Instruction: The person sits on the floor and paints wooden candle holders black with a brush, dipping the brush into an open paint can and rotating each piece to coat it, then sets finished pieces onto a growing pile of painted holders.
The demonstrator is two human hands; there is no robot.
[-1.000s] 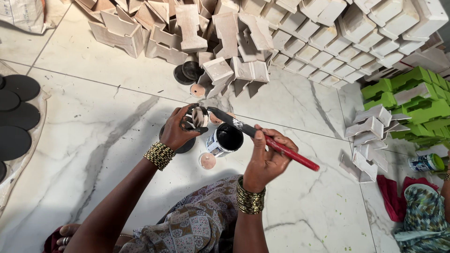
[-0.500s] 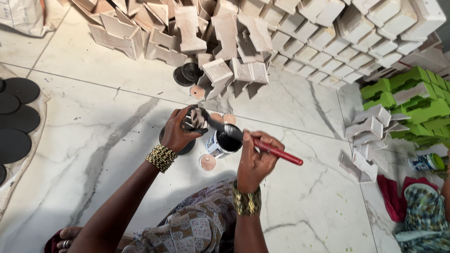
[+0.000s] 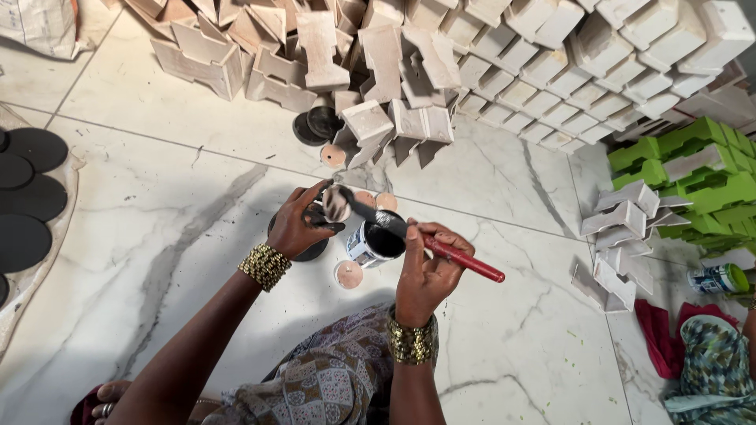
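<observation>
Paintbrush (image 3: 425, 240), red-handled with a black-loaded head, is gripped in the right hand (image 3: 429, 271), fingers clenched round the handle. Its bristles rest against a small clay disc (image 3: 336, 203) pinched in the fingertips of the left hand (image 3: 303, 228), directly above the marble floor (image 3: 157, 236).

Head view, now: an open paint tin (image 3: 374, 242) of black paint stands between the two hands, touching neither. One unpainted clay disc (image 3: 348, 275) lies just beside the tin, others near the pile of pale clay blocks (image 3: 409, 71). Black-coated discs (image 3: 31, 197) lie well apart at far left on a sheet. Green blocks (image 3: 693, 165) sit at right.

Head view, compared with half a second ago: the brush tip has moved from over the tin up to the held disc, and the right hand has shifted little. Judgement: the brush is freshly loaded, and coating of this disc is beginning.
</observation>
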